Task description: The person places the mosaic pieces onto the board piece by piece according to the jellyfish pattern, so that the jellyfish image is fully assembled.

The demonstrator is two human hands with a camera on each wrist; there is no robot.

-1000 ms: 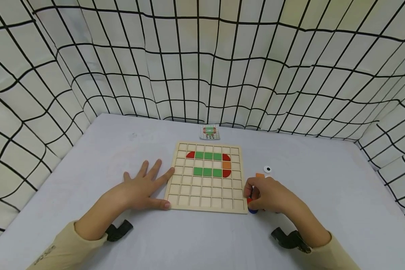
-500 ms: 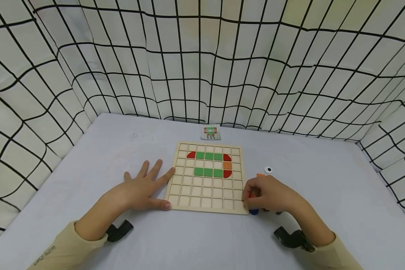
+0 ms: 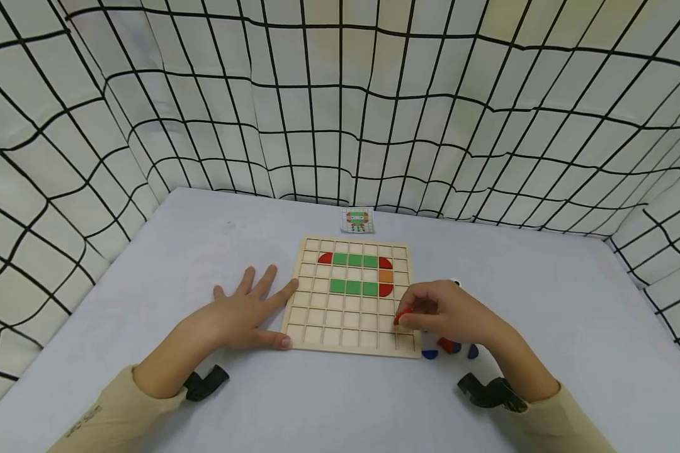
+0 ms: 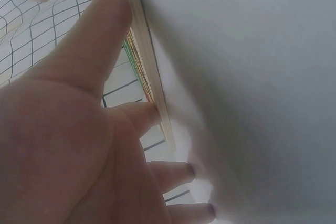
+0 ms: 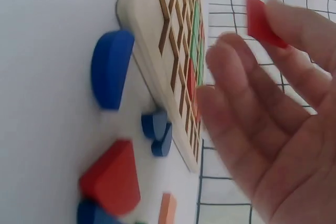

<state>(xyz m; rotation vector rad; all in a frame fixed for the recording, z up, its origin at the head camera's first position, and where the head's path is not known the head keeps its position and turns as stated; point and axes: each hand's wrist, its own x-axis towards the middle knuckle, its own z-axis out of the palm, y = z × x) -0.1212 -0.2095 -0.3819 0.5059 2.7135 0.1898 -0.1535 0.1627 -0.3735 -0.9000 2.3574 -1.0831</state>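
In the head view a light wooden grid board (image 3: 352, 321) lies on the table. It holds two rows of green squares (image 3: 353, 287), red rounded corner pieces (image 3: 385, 289) and an orange square (image 3: 385, 275). My left hand (image 3: 235, 321) rests with spread fingers, its thumb and index finger touching the board's left edge. My right hand (image 3: 450, 308), over the board's lower right, pinches a red piece (image 5: 261, 23) between thumb and finger. Its exact shape is partly hidden by the fingers. Below that hand, a blue half-round piece (image 5: 111, 69) sits beside the board.
Right of the board lie another red piece (image 5: 113, 179), an orange piece (image 5: 167, 208) and several blue pieces (image 3: 473, 351). A small printed pattern card (image 3: 357, 220) sits behind the board. White sheeting with black netting (image 3: 340, 113) stands round the table's back and sides.
My right hand has lifted a red piece from beside the board and moved up and left over its lower right squares. My left hand stays at the left edge.
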